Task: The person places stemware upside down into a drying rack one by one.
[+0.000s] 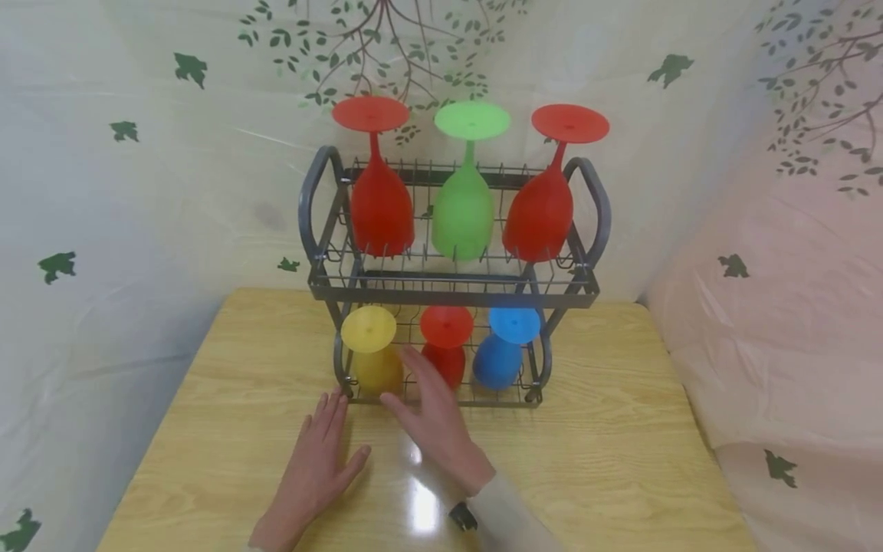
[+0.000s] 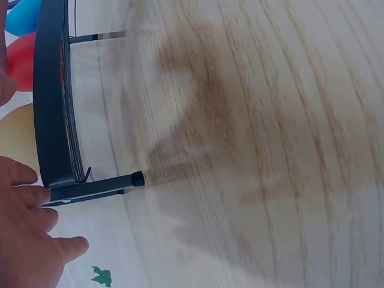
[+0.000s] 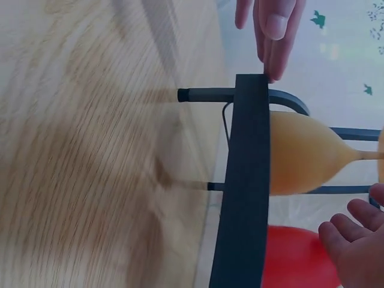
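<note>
My left hand (image 1: 313, 464) is at the front left corner of a black two-tier dish rack (image 1: 455, 295), its fingertips touching the frame and its thumb spread. My right hand (image 1: 438, 422) reaches to the lower tier with fingers extended and thumb apart. Its fingertips are between an upside-down yellow wine glass (image 1: 378, 372) and an upside-down red wine glass (image 1: 448, 360); whether they touch either I cannot tell. A blue wine glass (image 1: 498, 360) stands inverted to their right. In the right wrist view, the yellow glass (image 3: 306, 153) sits behind the rack's front bar.
On the upper tier stand two red wine glasses (image 1: 382, 215) (image 1: 541, 218) and a green one (image 1: 462, 215), all upside down; the right red one leans. The rack stands on a wooden table (image 1: 607, 460). A pale leaf-patterned cloth (image 1: 207, 153) hangs behind.
</note>
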`<action>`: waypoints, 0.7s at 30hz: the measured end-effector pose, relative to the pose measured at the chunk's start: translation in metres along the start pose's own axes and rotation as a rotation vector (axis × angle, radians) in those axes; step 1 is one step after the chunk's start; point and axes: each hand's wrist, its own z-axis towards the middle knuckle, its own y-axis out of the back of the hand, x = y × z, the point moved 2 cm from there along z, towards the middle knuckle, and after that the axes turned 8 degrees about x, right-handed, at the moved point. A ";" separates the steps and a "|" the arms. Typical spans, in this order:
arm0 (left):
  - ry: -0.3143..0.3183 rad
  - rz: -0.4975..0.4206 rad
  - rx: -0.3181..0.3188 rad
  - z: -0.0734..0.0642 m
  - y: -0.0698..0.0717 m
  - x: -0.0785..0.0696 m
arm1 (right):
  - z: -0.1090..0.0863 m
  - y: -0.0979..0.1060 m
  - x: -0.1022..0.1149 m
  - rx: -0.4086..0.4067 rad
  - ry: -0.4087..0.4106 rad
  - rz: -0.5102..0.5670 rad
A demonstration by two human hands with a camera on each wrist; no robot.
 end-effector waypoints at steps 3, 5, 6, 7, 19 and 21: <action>-0.004 0.000 -0.017 0.000 0.002 0.000 | -0.011 0.006 -0.001 -0.010 0.022 0.011; -0.003 -0.005 -0.027 0.001 0.003 0.000 | -0.019 0.011 -0.002 -0.020 0.026 0.017; -0.004 -0.011 -0.033 0.001 0.004 0.000 | -0.023 0.013 -0.003 -0.025 0.025 0.017; -0.006 -0.014 -0.042 0.001 0.006 0.000 | -0.028 0.015 -0.003 -0.029 0.022 0.012; -0.061 -0.005 -0.170 0.005 0.025 0.006 | -0.068 0.047 -0.021 -0.142 0.170 -0.211; -0.066 0.003 -0.192 0.007 0.028 0.008 | -0.074 0.054 -0.026 -0.163 0.177 -0.231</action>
